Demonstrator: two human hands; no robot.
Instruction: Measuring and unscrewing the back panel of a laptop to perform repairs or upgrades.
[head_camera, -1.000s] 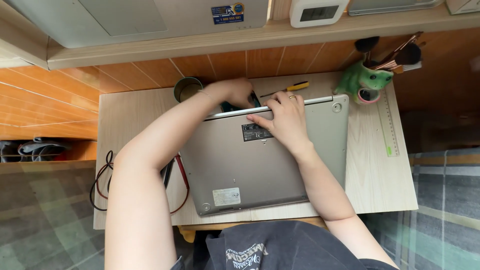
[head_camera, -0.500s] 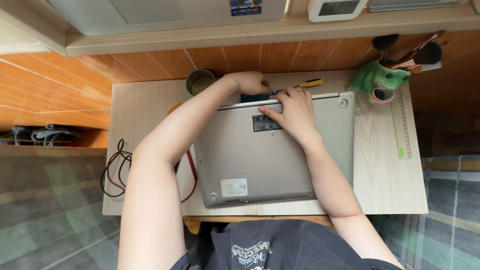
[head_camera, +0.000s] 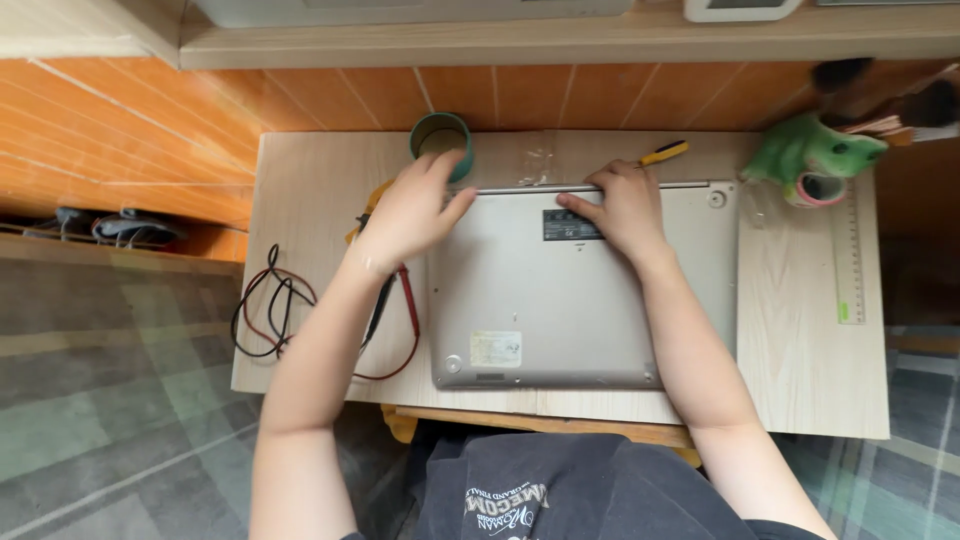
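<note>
A silver laptop (head_camera: 580, 300) lies upside down on a pale wooden desk (head_camera: 800, 340), its bottom cover facing up. My right hand (head_camera: 625, 205) rests on the laptop's far edge beside a dark label, fingers spread and pressing down. My left hand (head_camera: 410, 210) hovers over the laptop's far left corner, fingers apart and reaching at a round green cup (head_camera: 442, 138). It holds nothing that I can see. A yellow-handled screwdriver (head_camera: 663, 153) lies just beyond the right hand.
Red and black test leads (head_camera: 275, 310) coil at the desk's left edge. A green frog-shaped holder (head_camera: 810, 155) and a clear ruler (head_camera: 848, 260) sit at the right. A shelf (head_camera: 560, 40) runs above the desk.
My left hand has moved left, from the middle of the laptop's far edge to the far left corner by the green cup. The right hand stayed on the far edge.
</note>
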